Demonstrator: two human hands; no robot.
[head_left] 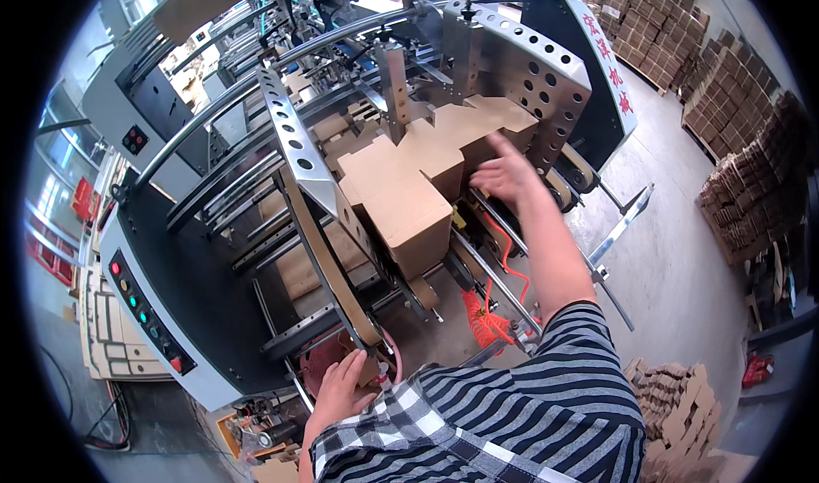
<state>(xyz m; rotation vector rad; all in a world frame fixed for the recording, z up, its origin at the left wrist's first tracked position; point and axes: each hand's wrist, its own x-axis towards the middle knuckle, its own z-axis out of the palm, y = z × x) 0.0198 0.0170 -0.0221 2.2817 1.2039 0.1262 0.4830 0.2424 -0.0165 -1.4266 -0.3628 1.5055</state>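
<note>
A thick stack of brown die-cut cardboard blanks [401,180] lies in the machine's feed hopper, between two perforated metal side plates. My right hand [510,176] is raised at the stack's right side with its fingers stretched out and apart, holding nothing. Its index fingertip overlaps the edge of the blanks; whether it touches them I cannot tell. Low in front of me, my left hand [343,389] is near the front end of a belt rail [328,278], fingers extended and nothing in them.
Left of the hopper is a control panel [145,317] with lit buttons. An orange coiled hose [485,321] hangs below the front rods. Loose cardboard pieces [678,415] are piled at lower right. Bundled cardboard stacks [734,99] stand on pallets along the right.
</note>
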